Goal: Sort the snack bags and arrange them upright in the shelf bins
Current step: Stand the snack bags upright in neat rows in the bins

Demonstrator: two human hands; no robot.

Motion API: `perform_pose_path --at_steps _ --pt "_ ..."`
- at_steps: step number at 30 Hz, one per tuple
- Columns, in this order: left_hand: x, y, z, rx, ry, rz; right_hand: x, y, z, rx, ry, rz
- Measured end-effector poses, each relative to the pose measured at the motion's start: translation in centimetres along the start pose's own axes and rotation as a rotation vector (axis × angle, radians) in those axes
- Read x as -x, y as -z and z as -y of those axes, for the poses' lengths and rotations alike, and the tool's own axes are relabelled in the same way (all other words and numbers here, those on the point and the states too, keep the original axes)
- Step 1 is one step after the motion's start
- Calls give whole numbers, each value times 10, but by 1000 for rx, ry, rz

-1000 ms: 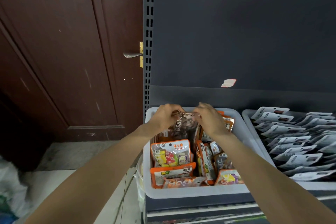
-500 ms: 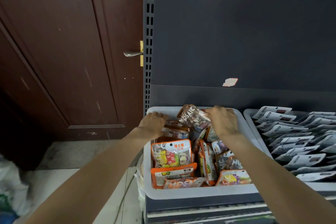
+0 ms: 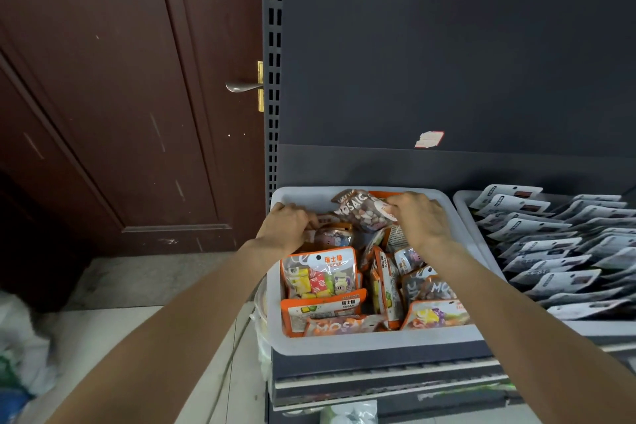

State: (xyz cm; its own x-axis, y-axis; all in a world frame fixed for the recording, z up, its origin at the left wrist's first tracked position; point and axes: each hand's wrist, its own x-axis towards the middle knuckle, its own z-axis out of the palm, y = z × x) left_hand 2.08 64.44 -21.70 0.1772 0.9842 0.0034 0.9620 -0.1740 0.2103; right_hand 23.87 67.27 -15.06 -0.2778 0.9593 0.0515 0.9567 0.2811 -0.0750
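A white shelf bin [image 3: 361,344] holds several orange-edged snack bags [image 3: 320,272], some upright, some leaning. My right hand [image 3: 420,220] pinches a brown "MOSAIC" snack bag [image 3: 364,213], tilted above the bin's back end. My left hand [image 3: 287,224] reaches into the bin's back left corner with its fingers curled around a bag edge [image 3: 323,218] there; what exactly it grips is partly hidden.
A second white bin [image 3: 463,198] to the right is filled with rows of white-and-grey bags [image 3: 550,251]. The dark shelf back panel [image 3: 447,62] rises behind both bins. A brown door with a metal handle [image 3: 241,86] stands to the left. White sacks [image 3: 20,348] lie on the floor at left.
My right hand has lifted the brown bag away from the left hand and tilted it toward the bin's back. My left hand has dropped to the bin's back left corner.
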Motion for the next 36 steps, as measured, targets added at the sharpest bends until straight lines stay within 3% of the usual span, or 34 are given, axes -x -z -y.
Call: perform_pose_path --at_steps 9,13,19,24,31,36 --pt "27 15 -11 494 155 -17 -7 1 -8 -111 39 -26" --pt "41 18 -22 518 293 -67 -8 -1 -6 -346 92 3" --pt "65 16 -43 559 292 -106 -16 -10 -3 -418 194 -14" --pt "74 16 -52 568 395 -102 -22 -19 1 -434 276 28" --pt "53 23 -59 523 524 -305 -21 -27 1 -417 341 30" --pt "16 24 -74 694 517 -369 -23 -27 -9 -495 348 53"
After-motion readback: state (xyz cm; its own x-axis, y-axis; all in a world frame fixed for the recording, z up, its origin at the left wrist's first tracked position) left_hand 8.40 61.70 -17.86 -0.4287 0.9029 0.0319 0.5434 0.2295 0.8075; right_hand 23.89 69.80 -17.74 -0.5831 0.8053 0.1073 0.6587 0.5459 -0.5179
